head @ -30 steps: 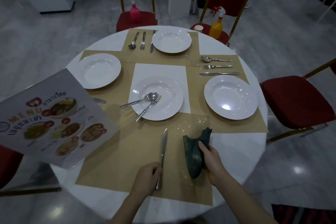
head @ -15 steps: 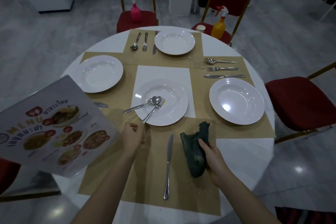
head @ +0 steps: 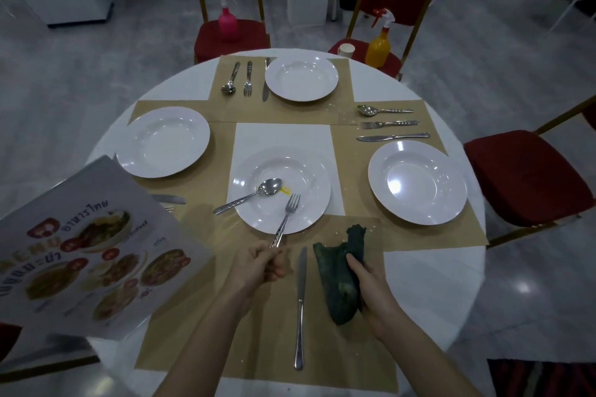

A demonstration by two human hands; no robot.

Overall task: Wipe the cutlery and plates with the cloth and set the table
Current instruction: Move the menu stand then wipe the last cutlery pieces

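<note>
My left hand (head: pixel 258 264) grips the handle end of a fork (head: pixel 287 215) whose tines lie over the near rim of the middle white plate (head: pixel 309 171). A spoon (head: pixel 251 193) rests on that plate beside a small yellow smear. My right hand (head: pixel 371 287) holds a dark green cloth (head: pixel 338 274) on the brown placemat (head: pixel 200 325). A knife (head: pixel 300 306) lies on the mat between my two hands.
Three other white plates stand at the left (head: pixel 163 142), far (head: pixel 301 77) and right (head: pixel 417 182). Cutlery sets lie by the far and right plates. A menu card (head: pixel 87 255) overhangs the table's left edge. Spray bottles stand on two red chairs behind.
My left hand let go of the knife, reached to the middle plate and took the fork's handle. The fork has swung away from the spoon. The cloth hand stayed put.
</note>
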